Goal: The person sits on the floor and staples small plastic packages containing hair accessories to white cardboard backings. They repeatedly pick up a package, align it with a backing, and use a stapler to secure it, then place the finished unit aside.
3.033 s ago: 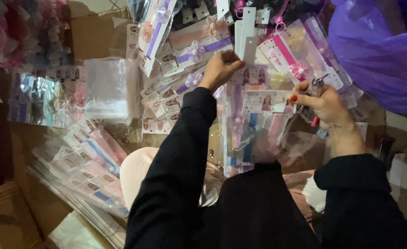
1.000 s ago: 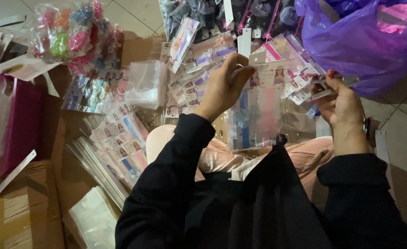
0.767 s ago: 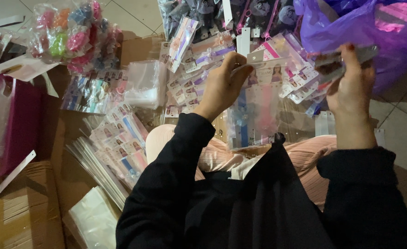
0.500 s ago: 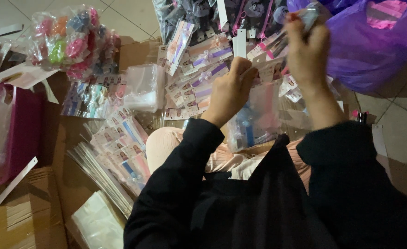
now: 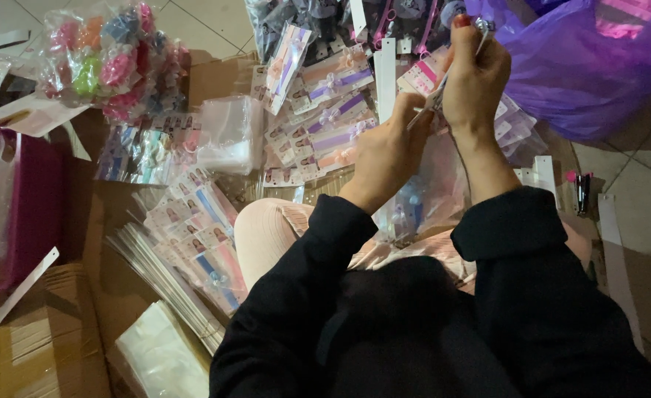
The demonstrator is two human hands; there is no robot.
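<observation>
My left hand (image 5: 386, 151) pinches the top of a bundle of clear packets (image 5: 422, 200) with pink and blue hair accessories, which hangs down over my lap. My right hand (image 5: 475, 75) is raised just right of it and closed on a small silvery tool (image 5: 481, 25), seemingly a stapler, with thin white card strips by its fingers. The two hands almost touch. Both sleeves are black. Behind the hands several carded bow packets (image 5: 325, 110) lie spread on the floor.
A purple plastic bag (image 5: 570, 68) bulges at the top right. A clear bag of colourful hair bobbles (image 5: 110, 60) lies top left, a stack of carded packets (image 5: 196, 234) and clear sleeves (image 5: 226, 133) to my left, a magenta box (image 5: 32, 197), cardboard (image 5: 49, 343).
My right hand has swung from the lower right up and left with the tool, and now sits beside the left hand. The left hand kept hold of the packets.
</observation>
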